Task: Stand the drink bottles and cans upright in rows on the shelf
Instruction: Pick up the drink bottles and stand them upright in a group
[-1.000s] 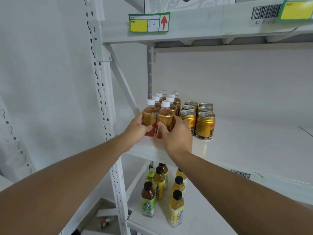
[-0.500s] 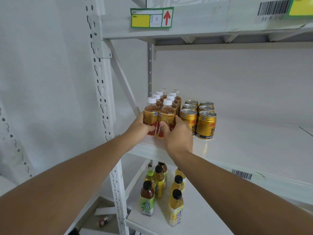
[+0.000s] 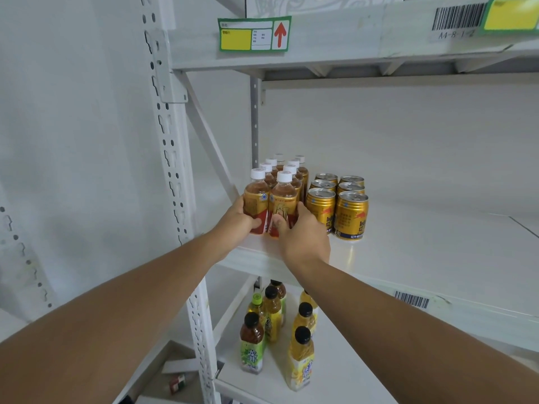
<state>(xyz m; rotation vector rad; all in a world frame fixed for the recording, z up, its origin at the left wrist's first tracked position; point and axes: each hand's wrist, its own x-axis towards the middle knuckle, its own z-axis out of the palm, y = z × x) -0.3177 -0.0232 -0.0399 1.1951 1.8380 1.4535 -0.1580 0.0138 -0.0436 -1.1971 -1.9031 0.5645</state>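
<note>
Left hand (image 3: 237, 221) and right hand (image 3: 303, 237) fingers each wrap one upright front bottle (image 3: 256, 199) on the shelf (image 3: 408, 258).

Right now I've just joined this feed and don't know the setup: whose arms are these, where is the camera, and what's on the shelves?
There is no machine: a person works bare-handed, and the single camera sits on their head, looking forward and down. The left hand has a grip on one white-capped tea bottle; the right hand grips the one beside it. Both stand upright at the front of two bottle rows on the middle shelf. Beside them stand six gold cans in two rows. The lower shelf holds dark-capped bottles, also upright.
</note>
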